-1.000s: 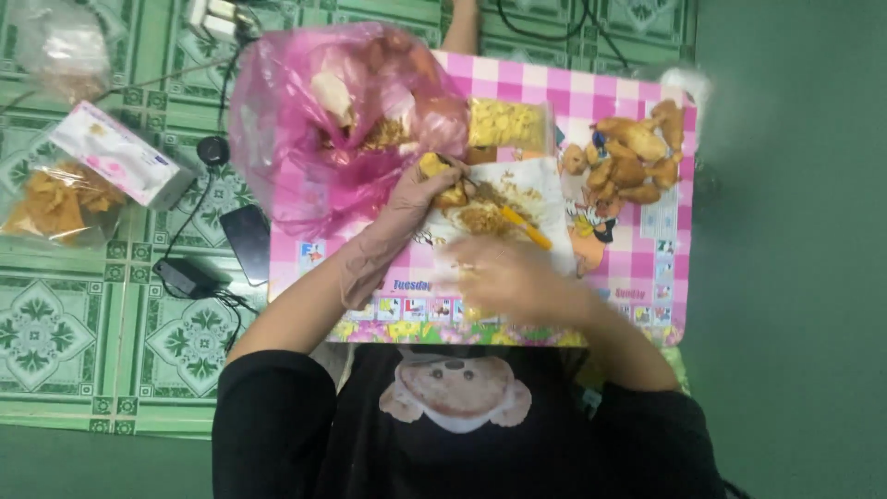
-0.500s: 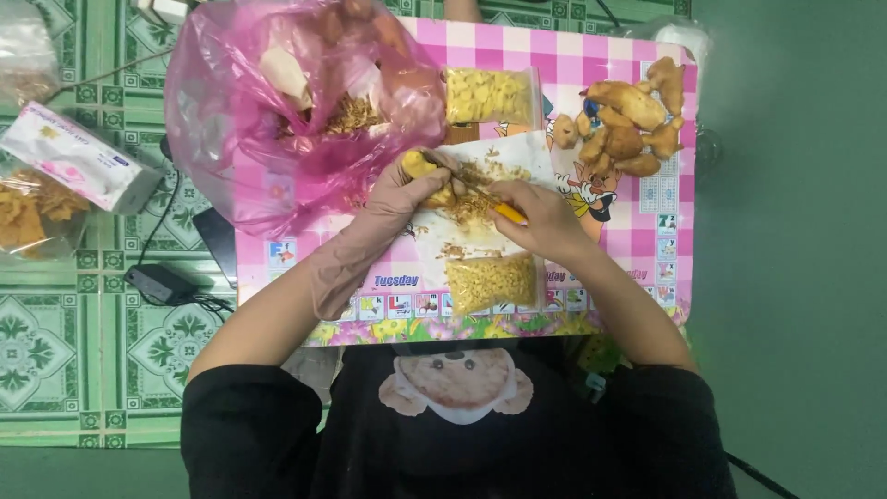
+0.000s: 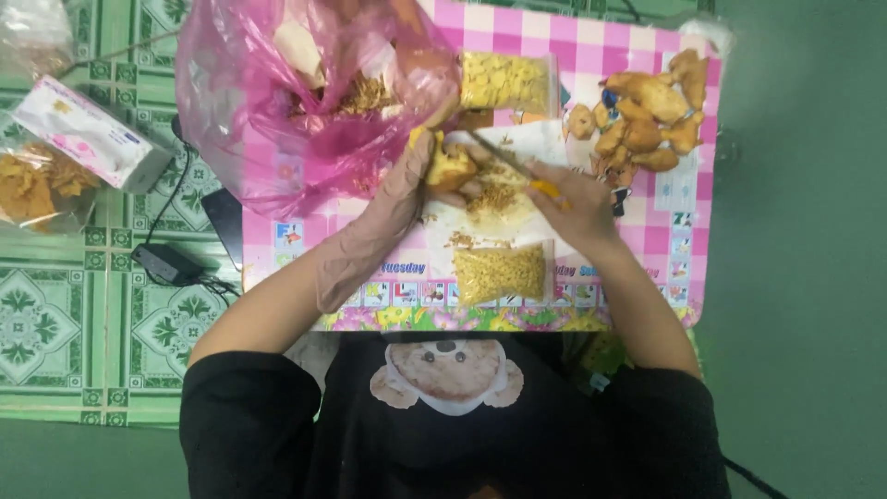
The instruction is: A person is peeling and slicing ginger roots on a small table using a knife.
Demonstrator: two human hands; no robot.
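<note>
My left hand (image 3: pixel 399 189), in a thin brownish glove, holds a yellow-orange lump of root (image 3: pixel 450 168) over a white board (image 3: pixel 517 217). My right hand (image 3: pixel 577 205) grips a knife with a yellow handle (image 3: pixel 517 166), its blade pointing up-left toward the lump. Fine shavings (image 3: pixel 494 196) lie heaped on the board between my hands. A clear bag of chopped bits (image 3: pixel 501 273) sits just below the board. Another clear bag of yellow slices (image 3: pixel 506 81) lies above it.
A pink plastic bag (image 3: pixel 305 102) with scraps fills the table's upper left. A pile of whole roots (image 3: pixel 642 120) sits at the upper right of the pink checked table (image 3: pixel 684 240). On the tiled floor lie a tissue box (image 3: pixel 88 134), a phone (image 3: pixel 224 214) and a charger (image 3: pixel 164 263).
The view has shifted so the table sits higher. My right hand moved off the lower bag, which now shows in full. The knife blade has swung up-left toward the lump.
</note>
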